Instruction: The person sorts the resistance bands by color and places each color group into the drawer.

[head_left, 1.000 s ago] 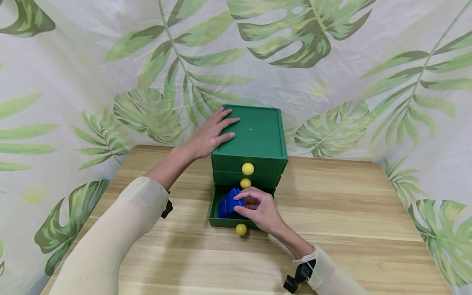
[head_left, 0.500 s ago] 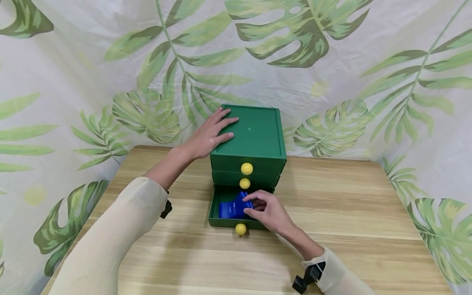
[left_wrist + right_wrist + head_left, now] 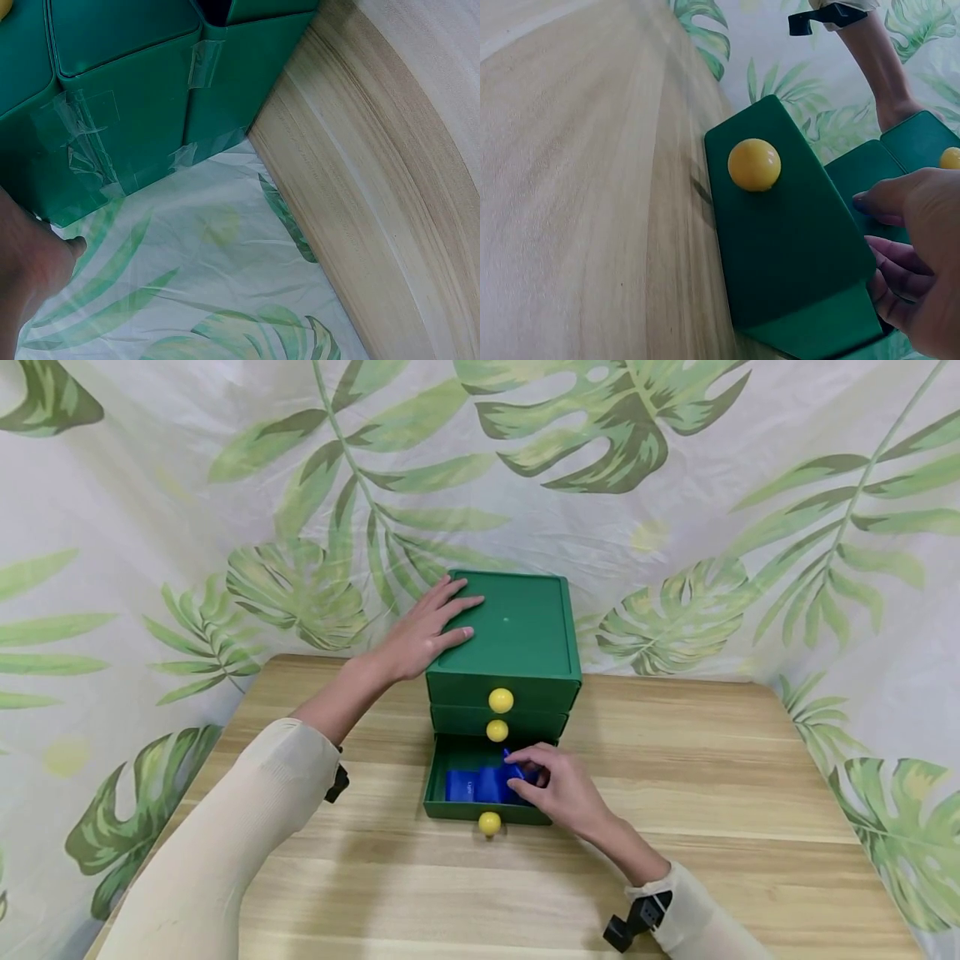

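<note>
A green drawer unit (image 3: 517, 627) with yellow ball knobs stands on the table, its bottom drawer (image 3: 450, 812) pulled out. Inside that drawer lies a blue resistance band (image 3: 489, 785), printed "Light", stretched out flat toward the left. My right hand (image 3: 562, 789) pinches the band's right end between thumb and fingers, over the drawer's right side. In the right wrist view the drawer front hides nearly all of the band. My left hand (image 3: 420, 631) rests with spread, straight fingers on the unit's top left edge; only part of that hand (image 3: 37, 255) shows in the left wrist view.
The wooden table (image 3: 712, 793) extends to both sides and in front of the unit. A leaf-patterned cloth (image 3: 675, 527) hangs right behind it. The upper two drawers are closed, and clear tape (image 3: 82, 127) joins the unit's side panels.
My right hand has moved right and slightly down, drawing the band's end with it, so the band that stood folded at the drawer's left now lies spread out. The left hand has stayed put.
</note>
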Tool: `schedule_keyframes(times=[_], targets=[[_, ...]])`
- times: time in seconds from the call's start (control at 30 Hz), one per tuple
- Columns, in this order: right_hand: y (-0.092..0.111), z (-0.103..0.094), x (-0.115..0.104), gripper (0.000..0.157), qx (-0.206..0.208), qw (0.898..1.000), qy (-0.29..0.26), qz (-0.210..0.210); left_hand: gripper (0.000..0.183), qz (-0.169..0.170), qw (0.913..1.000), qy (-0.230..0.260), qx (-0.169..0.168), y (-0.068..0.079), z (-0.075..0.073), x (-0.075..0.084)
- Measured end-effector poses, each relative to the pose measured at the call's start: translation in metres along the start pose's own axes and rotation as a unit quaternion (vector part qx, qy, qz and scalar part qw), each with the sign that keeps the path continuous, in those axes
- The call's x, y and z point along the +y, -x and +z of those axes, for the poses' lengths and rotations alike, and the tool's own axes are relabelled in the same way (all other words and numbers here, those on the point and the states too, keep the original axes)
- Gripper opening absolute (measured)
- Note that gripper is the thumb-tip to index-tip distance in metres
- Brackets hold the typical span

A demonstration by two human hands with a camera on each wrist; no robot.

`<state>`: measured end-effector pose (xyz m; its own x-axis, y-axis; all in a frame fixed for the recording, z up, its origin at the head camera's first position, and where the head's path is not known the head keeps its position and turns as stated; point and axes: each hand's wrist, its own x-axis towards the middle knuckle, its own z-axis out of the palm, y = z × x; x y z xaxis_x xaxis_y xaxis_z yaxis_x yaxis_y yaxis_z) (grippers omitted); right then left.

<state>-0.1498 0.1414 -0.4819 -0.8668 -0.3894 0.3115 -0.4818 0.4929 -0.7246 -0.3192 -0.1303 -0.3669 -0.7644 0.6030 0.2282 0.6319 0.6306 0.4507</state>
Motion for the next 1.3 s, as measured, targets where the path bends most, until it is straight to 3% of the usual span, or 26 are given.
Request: schedule_keyframes(times=[0.3,0.7,1.1,1.3], targets=[[0.007,-0.013,0.003,0.026,0.024,0.999,0.028,-0.026,0.060,-0.004,1.0000,-0.006,-0.003,-0.001,-0.001,0.003],[0.024,-0.021,-0.013,0.022,-0.002,0.996,-0.085,-0.022,0.061,-0.002,1.0000,-0.004,-0.002,-0.002,0.000,0.001],[0.040,-0.004,-0.027,0.026,-0.050,0.991,-0.118,-0.037,0.060,-0.001,1.0000,-0.004,-0.003,0.001,-0.001,0.002],[0.043,0.006,-0.028,0.028,-0.052,0.992,-0.113,-0.030,0.061,0.001,1.0000,-0.002,-0.002,0.000,-0.001,0.001]])
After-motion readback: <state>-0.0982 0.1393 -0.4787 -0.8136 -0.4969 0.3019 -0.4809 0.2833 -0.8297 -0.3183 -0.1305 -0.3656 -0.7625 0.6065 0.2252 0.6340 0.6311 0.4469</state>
